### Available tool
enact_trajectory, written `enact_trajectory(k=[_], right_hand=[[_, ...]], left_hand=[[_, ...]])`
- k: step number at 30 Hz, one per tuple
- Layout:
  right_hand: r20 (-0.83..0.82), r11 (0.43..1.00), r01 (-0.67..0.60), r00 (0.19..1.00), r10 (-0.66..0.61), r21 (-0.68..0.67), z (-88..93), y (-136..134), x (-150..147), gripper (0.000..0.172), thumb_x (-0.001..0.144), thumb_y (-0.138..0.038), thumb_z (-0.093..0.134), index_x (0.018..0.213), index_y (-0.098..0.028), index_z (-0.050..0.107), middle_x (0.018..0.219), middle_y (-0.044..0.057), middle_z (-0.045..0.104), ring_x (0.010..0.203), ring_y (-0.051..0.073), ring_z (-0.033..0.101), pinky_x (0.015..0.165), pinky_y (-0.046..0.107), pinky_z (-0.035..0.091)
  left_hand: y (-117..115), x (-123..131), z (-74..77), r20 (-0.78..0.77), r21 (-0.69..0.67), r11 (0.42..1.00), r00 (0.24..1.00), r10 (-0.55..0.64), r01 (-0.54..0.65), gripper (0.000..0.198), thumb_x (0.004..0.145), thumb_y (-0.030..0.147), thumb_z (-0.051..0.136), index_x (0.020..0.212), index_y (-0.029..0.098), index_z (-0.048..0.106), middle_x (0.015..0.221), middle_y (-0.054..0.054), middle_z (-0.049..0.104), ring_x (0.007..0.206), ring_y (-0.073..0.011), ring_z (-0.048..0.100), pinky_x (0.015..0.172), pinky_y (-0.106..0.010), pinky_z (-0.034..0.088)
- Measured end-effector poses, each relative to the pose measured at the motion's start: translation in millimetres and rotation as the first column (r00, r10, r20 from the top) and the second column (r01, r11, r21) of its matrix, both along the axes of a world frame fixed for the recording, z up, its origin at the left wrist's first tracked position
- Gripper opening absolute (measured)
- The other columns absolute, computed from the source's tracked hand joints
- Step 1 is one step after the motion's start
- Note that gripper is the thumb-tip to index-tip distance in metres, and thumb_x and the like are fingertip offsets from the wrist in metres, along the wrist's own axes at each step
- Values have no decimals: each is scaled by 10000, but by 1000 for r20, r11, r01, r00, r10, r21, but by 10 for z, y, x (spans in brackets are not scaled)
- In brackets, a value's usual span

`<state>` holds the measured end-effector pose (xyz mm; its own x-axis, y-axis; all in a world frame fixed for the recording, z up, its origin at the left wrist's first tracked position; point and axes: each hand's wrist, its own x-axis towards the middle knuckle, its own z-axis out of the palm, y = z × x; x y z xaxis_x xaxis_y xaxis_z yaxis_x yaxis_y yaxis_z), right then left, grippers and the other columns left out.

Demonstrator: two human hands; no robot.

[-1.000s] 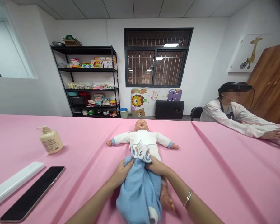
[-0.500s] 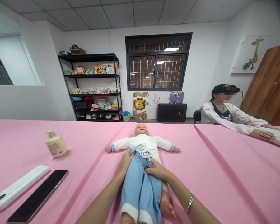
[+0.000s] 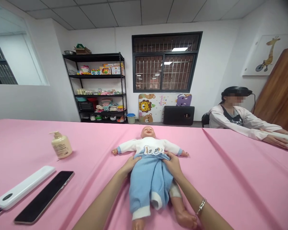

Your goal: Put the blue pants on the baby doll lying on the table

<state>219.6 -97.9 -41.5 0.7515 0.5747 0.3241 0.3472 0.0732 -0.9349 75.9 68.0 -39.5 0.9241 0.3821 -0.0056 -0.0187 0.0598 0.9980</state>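
Observation:
A baby doll (image 3: 148, 131) lies on its back on the pink-covered table, arms spread, in a white top (image 3: 131, 147) with blue cuffs. Blue baby trousers (image 3: 144, 175) with white cuffs lie over its belly and legs; an animal face is at their upper edge. My left hand (image 3: 131, 163) grips the waist at the left, fingers closed on the cloth. At the right side of the waist, my right hand (image 3: 173, 164) pinches the cloth. One doll foot (image 3: 138, 224) comes out of the left cuff. The right leg (image 3: 180, 207) lies outside the trousers, beside an empty trouser leg.
On the left of the table (image 3: 93, 143) stand a pump bottle (image 3: 61, 146), a white device (image 3: 26, 187) with a cable, and a phone (image 3: 45, 196). Another person (image 3: 232, 111) sits at the right, hands on a white object. A loaded shelf (image 3: 96, 76) stands behind.
The trousers' waist has been spread wider and flatter, the animal face now level across the belly. My right hand has moved up and right with the cloth. More of the doll's bare leg shows.

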Motion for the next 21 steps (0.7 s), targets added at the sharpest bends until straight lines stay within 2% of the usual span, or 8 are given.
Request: enact_trajectory(k=[3,6,8,10,13,15,18,21], right_hand=[[-170,985,-173,971,166,-24,116,-88,85,358,596,-363,683,839,-111,611,841,74,630,835,238,564,801,354,444],[-333,909,-410,849,411,76,237,-151,54,536,590,-418,750,1008,-137,568,971,73,607,884,205,562,781,300,449],[-363,864,-486,787,498,131,320,-178,-4,551,639,-463,725,1064,-155,558,998,68,595,885,180,557,774,274,441],[-332,856,-504,792,512,116,419,-202,-82,499,709,-507,658,1061,-162,585,981,60,597,878,167,548,786,269,428],[-190,856,-517,840,508,6,601,-247,-206,437,779,-534,568,1017,-173,634,1034,56,590,971,185,517,877,292,391],[-88,850,-522,852,516,-64,708,-280,-253,434,794,-544,539,976,-167,656,1036,59,592,997,200,506,899,305,381],[-28,880,-462,886,462,-114,718,-308,-206,475,796,-566,500,892,-124,645,896,78,609,874,203,543,794,313,429],[33,936,-204,974,222,-287,487,-290,-48,552,725,-544,573,1060,-108,543,911,109,596,841,236,566,767,361,442]], left_hand=[[78,34,-82,58,211,975,997,54,-65,498,796,499,539,1097,103,560,1135,-115,578,1049,-254,531,926,-379,407],[129,40,-80,117,475,820,947,301,-319,432,822,504,475,999,126,588,1011,-99,621,991,-259,547,910,-401,396],[119,23,19,208,493,719,869,448,-489,428,811,495,484,1032,135,549,979,-102,614,974,-257,549,886,-397,403],[55,-10,211,318,426,722,837,446,-546,525,782,495,517,1155,130,458,1087,-127,564,1055,-255,508,895,-378,399],[-130,-85,594,368,557,753,917,154,-350,724,717,500,610,1292,154,339,1306,-140,403,1219,-265,357,992,-380,317],[-271,-134,827,216,787,601,975,-58,-138,783,624,465,724,1276,192,386,1309,-116,408,1209,-289,352,1008,-396,287],[-436,-178,1051,-68,953,282,987,-147,107,397,657,346,718,1001,198,586,1025,-74,584,993,-280,501,874,-374,367],[-544,-197,1145,-152,972,143,966,-209,185,163,671,247,676,780,174,577,813,-31,575,808,-218,527,731,-292,385]])
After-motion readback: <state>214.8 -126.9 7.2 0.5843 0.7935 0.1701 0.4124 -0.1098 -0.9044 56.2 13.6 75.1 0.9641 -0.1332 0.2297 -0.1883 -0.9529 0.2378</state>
